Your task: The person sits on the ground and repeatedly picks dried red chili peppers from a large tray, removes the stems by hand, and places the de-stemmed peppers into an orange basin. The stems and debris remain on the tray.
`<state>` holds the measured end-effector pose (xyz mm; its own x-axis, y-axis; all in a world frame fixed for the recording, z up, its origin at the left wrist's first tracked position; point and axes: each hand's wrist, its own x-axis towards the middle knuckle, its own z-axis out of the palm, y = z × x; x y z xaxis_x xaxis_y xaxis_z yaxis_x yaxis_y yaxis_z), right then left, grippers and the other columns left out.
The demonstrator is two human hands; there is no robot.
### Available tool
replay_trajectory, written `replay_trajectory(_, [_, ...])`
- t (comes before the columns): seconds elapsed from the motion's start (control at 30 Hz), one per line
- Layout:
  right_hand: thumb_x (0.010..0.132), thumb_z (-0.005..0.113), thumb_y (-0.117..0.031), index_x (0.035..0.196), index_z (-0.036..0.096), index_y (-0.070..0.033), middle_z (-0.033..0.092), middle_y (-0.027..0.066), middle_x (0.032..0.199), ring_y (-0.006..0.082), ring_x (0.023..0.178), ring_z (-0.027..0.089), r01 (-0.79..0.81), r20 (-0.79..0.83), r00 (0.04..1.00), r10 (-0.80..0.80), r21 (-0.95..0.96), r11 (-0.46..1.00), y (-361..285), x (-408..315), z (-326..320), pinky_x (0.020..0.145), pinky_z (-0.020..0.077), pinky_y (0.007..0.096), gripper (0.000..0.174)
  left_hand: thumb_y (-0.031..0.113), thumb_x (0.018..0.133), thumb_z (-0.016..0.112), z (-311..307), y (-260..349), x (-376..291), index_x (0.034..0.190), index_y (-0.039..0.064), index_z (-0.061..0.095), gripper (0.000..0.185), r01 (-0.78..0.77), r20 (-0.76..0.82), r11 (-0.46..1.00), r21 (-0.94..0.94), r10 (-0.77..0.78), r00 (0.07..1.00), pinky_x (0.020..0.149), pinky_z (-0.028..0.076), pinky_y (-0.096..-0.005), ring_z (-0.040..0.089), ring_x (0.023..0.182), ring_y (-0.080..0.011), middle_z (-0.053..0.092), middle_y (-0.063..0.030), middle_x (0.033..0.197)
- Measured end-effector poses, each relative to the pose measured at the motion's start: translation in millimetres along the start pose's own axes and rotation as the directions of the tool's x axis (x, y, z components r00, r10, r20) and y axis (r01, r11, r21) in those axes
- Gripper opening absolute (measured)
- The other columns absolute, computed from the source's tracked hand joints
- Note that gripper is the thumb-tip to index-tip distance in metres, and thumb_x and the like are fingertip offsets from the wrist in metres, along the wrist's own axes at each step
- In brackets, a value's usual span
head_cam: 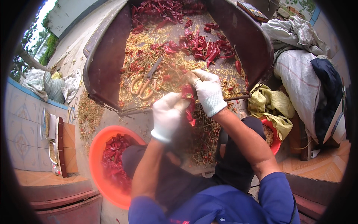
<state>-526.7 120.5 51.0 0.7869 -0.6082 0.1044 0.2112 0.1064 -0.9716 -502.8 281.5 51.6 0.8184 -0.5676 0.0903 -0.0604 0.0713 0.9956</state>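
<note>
Both my hands wear white knit gloves. In my left hand a torn dried red pepper is gripped between thumb and fingers, its lower end hanging below. My right hand pinches at the pepper's upper end; the exact contact is hidden by the fingers. Under and beyond the hands is a dark metal cart bed with its near end open. Scissors with tan handles lie in it, on cut stems and yellow seeds. Loose dried peppers rest past them, with a larger heap at the far end.
A red-orange basin of pepper pieces stands by my left leg. Another red basin sits at right, partly under a yellow woven sack. White sacks stand further right. Stems and debris cover the ground between my legs. Chains hang along the cart's edge.
</note>
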Motion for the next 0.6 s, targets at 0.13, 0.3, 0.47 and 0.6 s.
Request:
replay_trajectory(0.13, [0.106, 0.058, -0.02, 0.104, 0.068, -0.002, 0.066, 0.0041, 0.082, 0.0094, 0.065, 0.061, -0.066, -0.05, 0.995, 0.085, 0.299, 0.952, -22.9, 44.0, -24.8, 0.056, 0.0504, 0.023, 0.02, -0.001, 0.089, 0.073, 15.3, -9.7, -23.9, 0.1, -0.003, 0.073, 0.011, -0.071, 0.079, 0.997, -0.031, 0.074, 0.994, 0.072, 0.05, -0.0229, 0.06, 0.08, -0.006, 0.068, 0.0013, 0.089])
replay_trajectory(0.3, [0.105, 0.058, -0.02, 0.137, 0.06, -0.002, 0.067, 0.0098, 0.13, 0.0184, 0.115, 0.066, -0.09, 0.452, 0.887, 0.094, -0.029, 0.995, -11.1, 8.5, -12.9, 0.094, 0.0555, 0.0335, 0.036, 0.003, 0.094, 0.072, -8.9, 2.2, -6.6, 0.113, 0.0, 0.074, 0.02, -0.18, -0.23, 0.976, 0.125, 0.205, 0.951, 0.065, 0.049, -0.0229, 0.061, 0.076, -0.0056, 0.073, -0.0008, 0.088])
replay_trajectory(0.47, [0.097, 0.068, -0.009, 0.138, 0.06, 0.0, 0.068, 0.0078, 0.124, 0.0123, 0.109, 0.064, -0.031, 0.569, 0.82, 0.065, -0.069, 0.997, -7.4, -20.0, 2.5, 0.093, 0.0539, 0.0283, 0.042, 0.005, 0.094, 0.072, -16.1, 0.0, -0.3, 0.112, -0.003, 0.075, 0.019, -0.228, -0.242, 0.94, 0.253, 0.29, 0.926, 0.072, 0.052, -0.0257, 0.064, 0.078, -0.0082, 0.074, -0.0035, 0.089])
replay_trajectory(0.6, [0.095, 0.069, 0.0, 0.128, 0.066, 0.001, 0.071, 0.0084, 0.116, 0.0125, 0.108, 0.066, 0.104, 0.534, 0.841, -0.093, 0.008, 0.995, 1.6, -20.7, 5.1, 0.094, 0.0547, 0.0294, 0.033, 0.005, 0.095, 0.072, -22.2, 3.1, -3.6, 0.116, -0.003, 0.073, 0.022, -0.141, -0.214, 0.937, 0.321, 0.217, 0.953, 0.074, 0.053, -0.0246, 0.064, 0.082, -0.0084, 0.075, -0.0042, 0.096])
